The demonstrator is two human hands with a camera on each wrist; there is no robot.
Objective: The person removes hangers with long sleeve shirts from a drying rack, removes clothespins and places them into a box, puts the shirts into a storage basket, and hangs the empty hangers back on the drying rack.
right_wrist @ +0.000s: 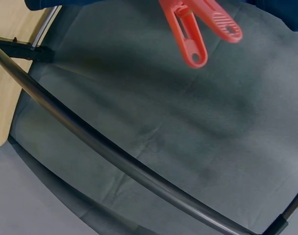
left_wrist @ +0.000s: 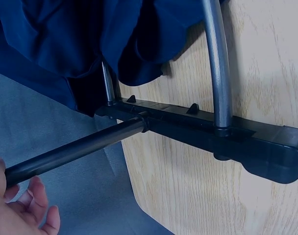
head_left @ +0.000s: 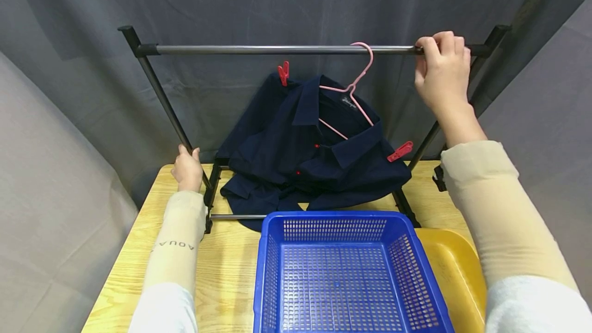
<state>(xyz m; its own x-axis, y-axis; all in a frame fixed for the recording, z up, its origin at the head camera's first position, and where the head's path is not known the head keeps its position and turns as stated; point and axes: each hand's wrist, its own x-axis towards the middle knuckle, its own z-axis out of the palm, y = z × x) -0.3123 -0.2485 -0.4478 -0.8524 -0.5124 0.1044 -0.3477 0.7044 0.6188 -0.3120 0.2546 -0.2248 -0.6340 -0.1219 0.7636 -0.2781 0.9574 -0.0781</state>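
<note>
Wood-grain counter (head_left: 228,281) is bearing black rack (head_left: 254,50) toward far edge, yellow tray (head_left: 455,266) toward right edge, blue basket (head_left: 337,287) overlapping it.

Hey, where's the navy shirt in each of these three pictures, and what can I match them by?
Head: navy shirt in the centre, just beyond the blue basket.
Left wrist: upper left, cut off by the frame.
Right wrist: only scraps along the top edge.
Shared landmark: the rack, in all three.

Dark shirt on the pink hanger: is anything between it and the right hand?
Nothing visible blocks it: the right hand grips the top bar; only a red clip juts from the dark shirt on that side.
</note>
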